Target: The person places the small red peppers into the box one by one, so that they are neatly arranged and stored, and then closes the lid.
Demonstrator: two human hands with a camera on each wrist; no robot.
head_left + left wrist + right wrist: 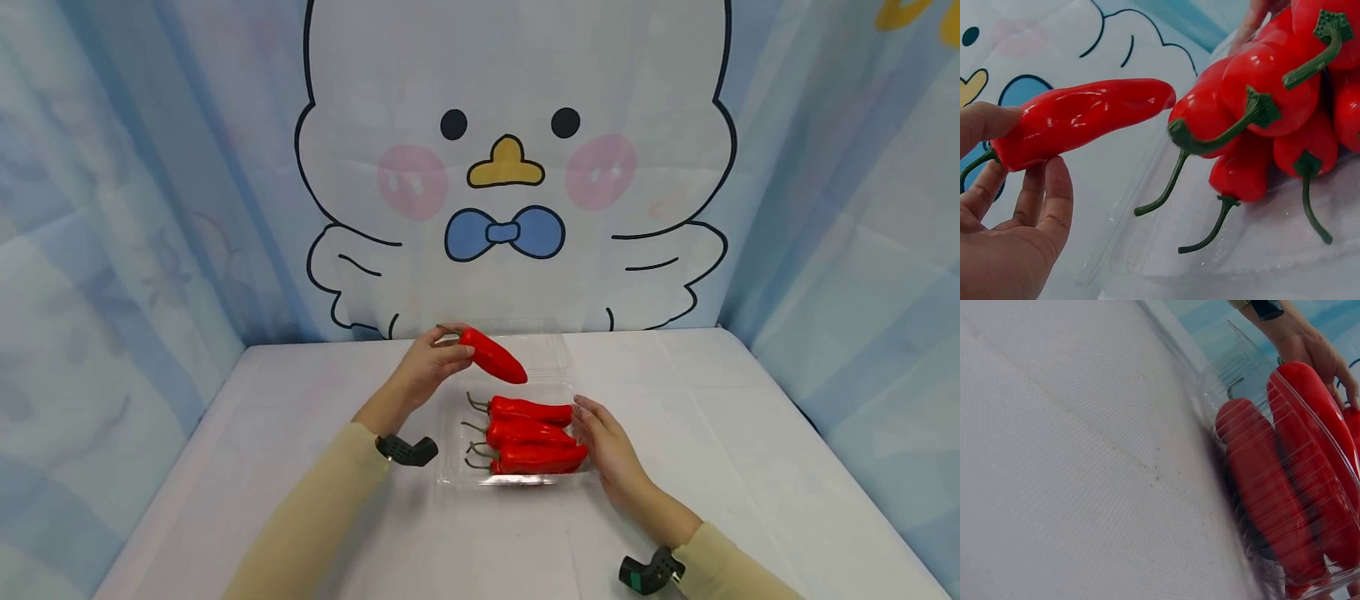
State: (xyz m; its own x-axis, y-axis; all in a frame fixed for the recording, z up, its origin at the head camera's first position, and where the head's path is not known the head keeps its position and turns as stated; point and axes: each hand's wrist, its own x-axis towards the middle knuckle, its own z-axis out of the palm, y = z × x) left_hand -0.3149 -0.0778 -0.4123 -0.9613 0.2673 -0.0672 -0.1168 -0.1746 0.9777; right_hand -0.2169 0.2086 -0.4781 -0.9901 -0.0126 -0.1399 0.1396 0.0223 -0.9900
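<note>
My left hand (431, 367) pinches a red pepper (495, 358) near its green stem, above the far part of a clear plastic container (448, 467). In the left wrist view the thumb lies on top of this pepper (1085, 119) and the fingers support it from below. Several more red peppers (528, 433) are heaped in the container, stems toward the left. At the container's right side rests my right hand (615, 454), its fingers rather straight beside the pepper tips. The right wrist view shows the ribbed clear wall but hardly any of that hand.
The container's clear lid (551, 354) stands open behind it, near the back edge of the white-covered table (300, 433). A blue curtain with a cartoon bird (510, 292) hangs behind. Black cameras (408, 451) are strapped to both wrists.
</note>
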